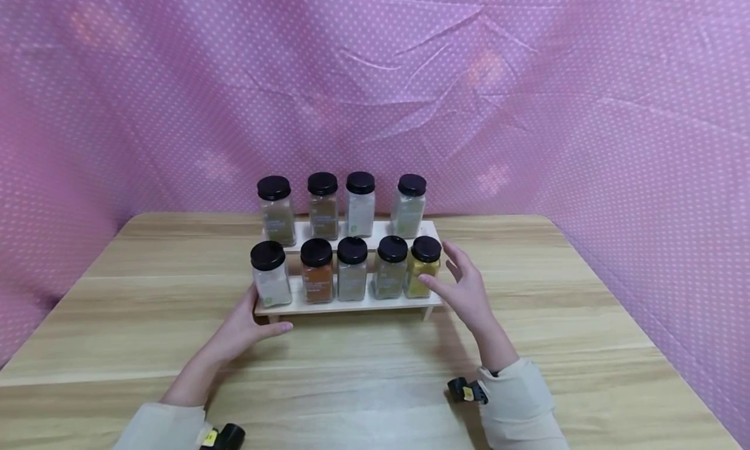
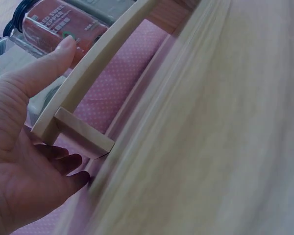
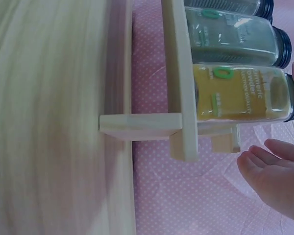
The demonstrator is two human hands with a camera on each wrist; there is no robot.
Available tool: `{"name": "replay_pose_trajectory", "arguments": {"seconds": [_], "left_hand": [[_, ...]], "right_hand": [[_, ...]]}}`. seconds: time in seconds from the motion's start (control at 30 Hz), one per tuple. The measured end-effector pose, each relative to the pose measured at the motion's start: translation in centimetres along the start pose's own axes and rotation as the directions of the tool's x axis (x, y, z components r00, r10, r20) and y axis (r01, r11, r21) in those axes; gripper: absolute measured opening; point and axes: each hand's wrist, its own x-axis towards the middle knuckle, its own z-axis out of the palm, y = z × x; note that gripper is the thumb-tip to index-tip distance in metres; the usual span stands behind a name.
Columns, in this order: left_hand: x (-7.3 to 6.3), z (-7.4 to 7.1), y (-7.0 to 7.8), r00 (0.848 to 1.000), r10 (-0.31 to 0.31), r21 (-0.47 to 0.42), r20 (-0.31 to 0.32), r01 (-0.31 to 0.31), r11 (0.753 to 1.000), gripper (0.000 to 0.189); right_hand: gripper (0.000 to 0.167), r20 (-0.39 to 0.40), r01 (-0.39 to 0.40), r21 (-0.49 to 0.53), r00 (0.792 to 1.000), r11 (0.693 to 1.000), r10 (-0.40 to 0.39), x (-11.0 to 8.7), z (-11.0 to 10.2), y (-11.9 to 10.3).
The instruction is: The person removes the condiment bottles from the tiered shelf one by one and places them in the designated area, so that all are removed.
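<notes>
A two-tier wooden rack (image 1: 297,299) stands on the table, holding several square glass spice jars with black lids. At its left end is my left hand (image 1: 243,329), thumb reaching past the front edge and fingers spread beside the rack's end, near a jar of white powder (image 1: 273,287). In the left wrist view the fingers bend loosely near the rack's leg (image 2: 83,132); whether they touch the rack I cannot tell. My right hand (image 1: 469,294) hovers around the yellow turmeric powder jar (image 1: 422,279), thumb in front and fingers to the right, apparently gripping nothing.
A red sweet pepper jar (image 1: 318,284) and two greyish jars share the lower shelf. On the upper shelf stand more jars, including a white one (image 1: 360,212). Behind the wood-grain table (image 1: 363,385) hangs a pink dotted cloth (image 1: 375,79).
</notes>
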Motion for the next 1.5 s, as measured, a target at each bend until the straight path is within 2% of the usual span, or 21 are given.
{"name": "replay_pose_trajectory", "arguments": {"seconds": [0.17,0.3,0.43,0.6,0.8,1.03,1.5], "left_hand": [[0.1,0.1,-0.3,1.000,-0.018,-0.041,-0.023,0.017,0.999,0.099],[0.3,0.1,-0.6,0.999,0.010,-0.110,-0.035,-0.014,0.994,0.095],[0.4,0.1,-1.0,0.999,0.028,-0.157,-0.045,-0.035,0.987,0.093],[0.4,0.1,-1.2,0.998,0.023,-0.187,-0.062,-0.035,0.982,0.090],[0.3,0.3,-1.2,0.996,-0.008,-0.215,-0.090,-0.012,0.977,0.088],[0.2,0.4,-1.3,0.995,-0.039,-0.249,-0.093,0.014,0.968,0.088],[0.4,0.7,-0.9,0.996,-0.047,-0.290,-0.081,0.022,0.957,0.086]], "right_hand": [[0.061,0.000,0.029,0.069,1.000,0.997,-0.029,0.2,0.6,0.1],[0.055,-0.015,0.034,0.069,0.999,0.997,-0.033,0.3,1.3,0.4],[0.057,-0.056,0.015,0.051,0.998,0.999,-0.012,0.2,1.9,0.8],[0.058,-0.106,-0.001,0.030,0.994,1.000,0.004,0.1,2.5,1.1],[0.059,-0.151,-0.046,0.015,0.987,0.999,0.048,0.0,3.1,0.9],[0.060,-0.163,-0.099,0.057,0.981,0.993,0.107,0.0,3.5,0.9],[0.055,-0.205,-0.111,-0.047,0.974,0.993,0.099,0.2,2.9,0.5]]}}
